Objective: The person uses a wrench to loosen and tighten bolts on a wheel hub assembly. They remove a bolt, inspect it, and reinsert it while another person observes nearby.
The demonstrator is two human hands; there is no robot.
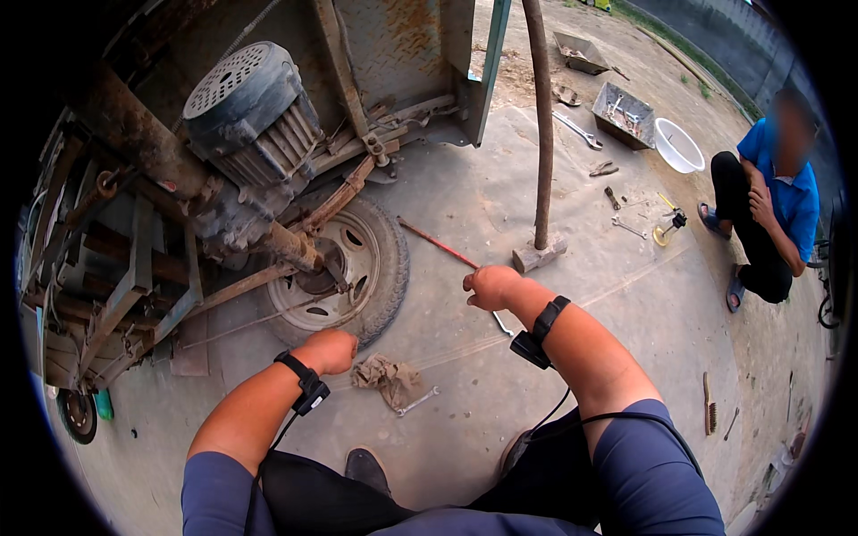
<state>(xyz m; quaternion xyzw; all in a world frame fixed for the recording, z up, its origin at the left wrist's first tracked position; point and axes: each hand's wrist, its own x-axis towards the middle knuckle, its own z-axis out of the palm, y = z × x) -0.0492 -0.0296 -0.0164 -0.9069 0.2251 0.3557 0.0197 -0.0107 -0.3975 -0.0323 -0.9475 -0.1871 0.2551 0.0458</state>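
Observation:
My left hand point(330, 351) is a fist in front of the tyre's lower edge; its palm is hidden. My right hand point(491, 288) has curled fingers, and whatever lies inside them is hidden. A red bar point(438, 243) runs along the floor up to this hand in the picture. Below the hand shows a shiny metal tool end point(502, 324); I cannot tell whether it joins the bar. The wheel point(380, 290) stands under a rusty vehicle frame point(134, 259). A crumpled brown rag point(386, 377) and a wrench point(418, 401) lie near my left hand.
A grey motor point(250, 112) sits on the frame. Beyond my right hand stands a long-handled mallet point(542, 179). Wrenches point(579, 130), pliers point(604, 169), a metal tray point(623, 116) and a white basin point(679, 146) lie farther off. A person point(786, 192) crouches at right, near a brush point(710, 406).

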